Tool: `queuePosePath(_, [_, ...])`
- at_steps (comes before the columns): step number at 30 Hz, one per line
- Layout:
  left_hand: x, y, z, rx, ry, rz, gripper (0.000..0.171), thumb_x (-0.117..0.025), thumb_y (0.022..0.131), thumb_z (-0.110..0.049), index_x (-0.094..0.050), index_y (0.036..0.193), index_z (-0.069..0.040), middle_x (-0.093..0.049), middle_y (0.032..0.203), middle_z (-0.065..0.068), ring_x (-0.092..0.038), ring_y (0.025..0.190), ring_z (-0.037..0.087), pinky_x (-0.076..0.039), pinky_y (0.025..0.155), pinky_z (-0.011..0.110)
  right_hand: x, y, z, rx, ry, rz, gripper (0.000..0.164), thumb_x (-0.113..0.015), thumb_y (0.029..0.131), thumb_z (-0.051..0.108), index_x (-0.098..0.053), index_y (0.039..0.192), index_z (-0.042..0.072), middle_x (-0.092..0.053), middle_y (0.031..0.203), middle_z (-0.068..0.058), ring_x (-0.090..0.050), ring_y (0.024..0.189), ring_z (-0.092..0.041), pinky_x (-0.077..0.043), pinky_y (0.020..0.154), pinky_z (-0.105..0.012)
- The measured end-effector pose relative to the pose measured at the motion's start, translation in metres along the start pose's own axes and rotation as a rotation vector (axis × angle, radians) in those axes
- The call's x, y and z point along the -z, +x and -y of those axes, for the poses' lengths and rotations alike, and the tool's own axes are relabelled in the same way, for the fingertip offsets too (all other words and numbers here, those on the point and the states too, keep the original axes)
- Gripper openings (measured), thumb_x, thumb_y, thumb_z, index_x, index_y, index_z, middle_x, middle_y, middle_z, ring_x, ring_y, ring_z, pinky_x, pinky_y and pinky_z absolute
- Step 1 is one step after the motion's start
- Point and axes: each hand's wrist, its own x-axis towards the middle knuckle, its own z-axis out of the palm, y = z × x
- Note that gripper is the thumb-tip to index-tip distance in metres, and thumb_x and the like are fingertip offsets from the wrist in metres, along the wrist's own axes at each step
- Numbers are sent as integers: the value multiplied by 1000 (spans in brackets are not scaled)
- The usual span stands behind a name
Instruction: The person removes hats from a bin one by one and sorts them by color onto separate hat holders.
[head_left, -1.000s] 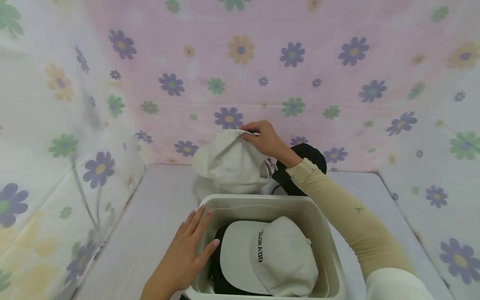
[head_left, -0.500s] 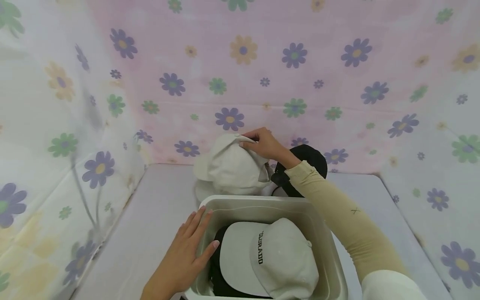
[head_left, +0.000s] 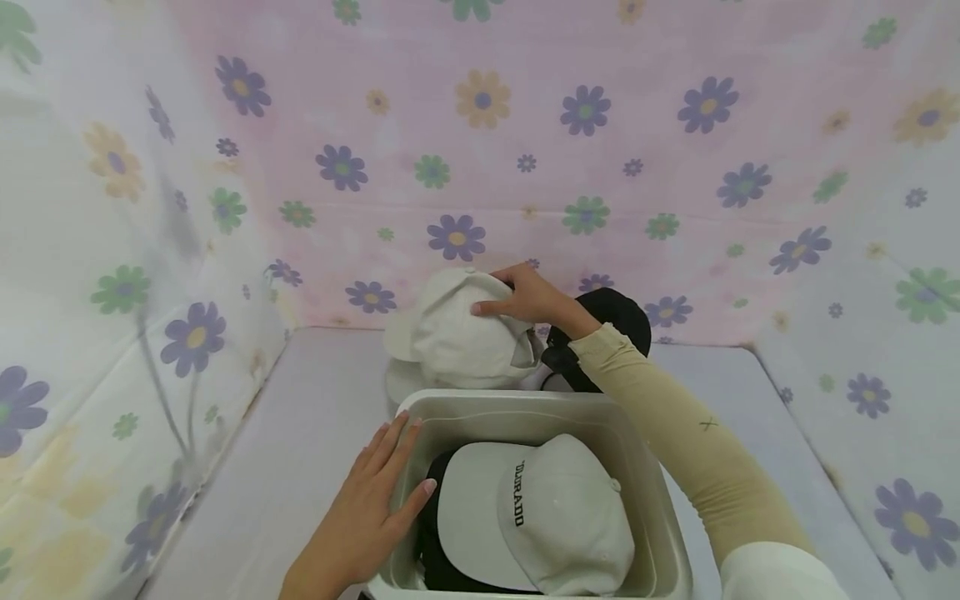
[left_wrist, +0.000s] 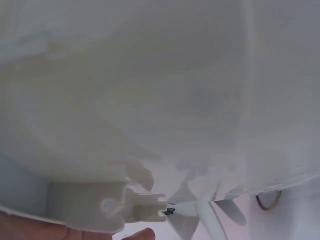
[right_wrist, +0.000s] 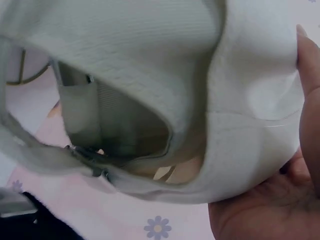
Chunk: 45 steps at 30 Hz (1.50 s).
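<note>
Behind the bin, my right hand [head_left: 534, 296] holds a cream baseball cap [head_left: 461, 337] by the back of its crown, thumb on the near side. In the right wrist view the cap [right_wrist: 250, 115] shows its rear opening and strap, with my right thumb [right_wrist: 311, 105] at the right edge. My left hand [head_left: 367, 500] lies with straight fingers on the left rim of a white plastic bin [head_left: 517, 402]. Inside the bin, a white cap [head_left: 570, 508] with dark lettering lies over something black [head_left: 442, 567]. The left wrist view is mostly the bin's outer wall [left_wrist: 150, 100].
A black cap [head_left: 618, 317] sits behind the bin, just right of the cream one, partly hidden by my right forearm. Another pale brim [head_left: 405, 379] shows under the cream cap. Flower-printed cloth walls [head_left: 487, 150] enclose the pale table [head_left: 300, 417] on three sides.
My right hand has lowered slightly, and the pinched peak of the cream cap's crown has sunk and rounded out. The thumb now lies further over the crown. My left hand stays put.
</note>
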Motion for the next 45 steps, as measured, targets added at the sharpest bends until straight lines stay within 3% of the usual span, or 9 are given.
queuePosePath(6, [1, 0, 1, 11, -7, 4, 70, -53, 106, -44, -25, 163, -16, -17, 170, 7, -18, 154, 41, -20, 119, 66, -4, 3, -5, 4, -66, 8, 55, -80, 89, 35, -64, 135, 10, -71, 109, -8, -65, 90, -22, -56, 76, -37])
queuePosePath(14, [5, 0, 3, 14, -15, -1, 70, -50, 106, -47, -24, 163, -16, -17, 170, 6, -17, 155, 40, -19, 119, 65, -9, 8, -7, 32, -62, 19, 60, -83, 87, 32, -61, 139, 11, -69, 114, -8, -64, 95, -24, -56, 81, -39])
queuePosePath(28, [5, 0, 5, 22, -41, -9, 69, -49, 107, -45, -25, 163, -15, -18, 170, 6, -16, 155, 41, -19, 120, 64, -13, 8, -5, -35, -26, 55, 76, -85, 85, 31, -49, 150, 13, -63, 128, -10, -62, 110, -28, -55, 91, -44])
queuePosePath(33, [2, -1, 5, 24, -56, -7, 68, -49, 107, -45, -25, 163, -15, -17, 171, 5, -15, 155, 41, -19, 120, 65, -6, 8, -2, 5, -125, 99, 71, -83, 87, 31, -51, 147, 10, -65, 125, -10, -63, 107, -26, -54, 91, -42])
queuePosePath(36, [1, -1, 5, 26, -63, -1, 67, -48, 107, -44, -25, 163, -15, -16, 171, 4, -15, 155, 40, -18, 120, 65, -1, 8, 4, 37, -183, 133, 58, -77, 93, 32, -57, 141, 7, -68, 119, -10, -64, 102, -24, -54, 89, -41])
queuePosePath(40, [0, -2, 4, 27, -74, -2, 66, -48, 107, -43, -25, 163, -16, -16, 171, 3, -15, 156, 39, -19, 120, 64, 2, 8, 9, 23, -179, 152, 44, -62, 103, 37, -63, 132, 5, -70, 109, -11, -67, 92, -23, -55, 83, -40])
queuePosePath(45, [0, -3, 3, 19, -75, -1, 66, -47, 108, -44, -23, 164, -17, -16, 171, 2, -14, 156, 38, -18, 120, 63, 3, 8, 10, 0, -147, 98, 44, -54, 107, 38, -62, 134, 5, -69, 114, -13, -68, 96, -25, -56, 84, -41])
